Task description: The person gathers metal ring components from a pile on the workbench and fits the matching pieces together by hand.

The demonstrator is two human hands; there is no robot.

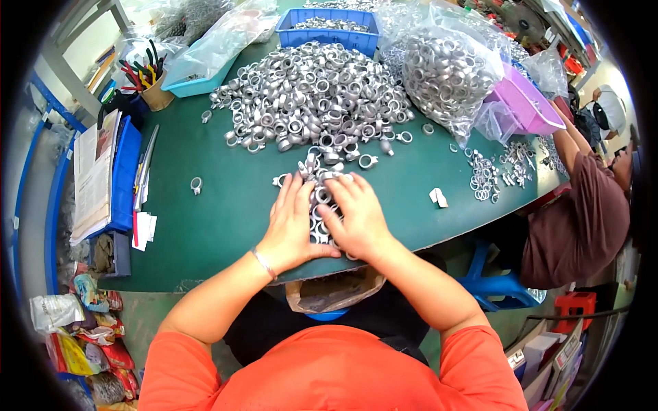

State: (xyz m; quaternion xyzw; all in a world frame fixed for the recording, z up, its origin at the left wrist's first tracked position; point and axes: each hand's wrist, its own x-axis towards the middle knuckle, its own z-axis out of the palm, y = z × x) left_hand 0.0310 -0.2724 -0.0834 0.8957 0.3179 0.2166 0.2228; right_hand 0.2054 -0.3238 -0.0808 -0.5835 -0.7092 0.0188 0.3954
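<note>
On the green tabletop, my left hand (290, 226) and my right hand (357, 218) lie on either side of a small cluster of grey metal ring fittings (322, 195). Both hands have their fingers stretched forward, touching the rings between them. My left thumb points across the near side of the cluster, and some rings are hidden under the fingers. Beyond my fingertips the cluster runs into a large heap of the same rings (308, 89). Below the table's near edge, an open container with a brown lining (334, 293) sits by my lap.
A blue bin (327, 40) of rings stands behind the heap, with a filled clear plastic bag (449, 79) and a pink bin (524, 103) to its right. Pliers (145, 72) stand at far left. A single ring (197, 185) lies left. A co-worker (576, 219) sits at right.
</note>
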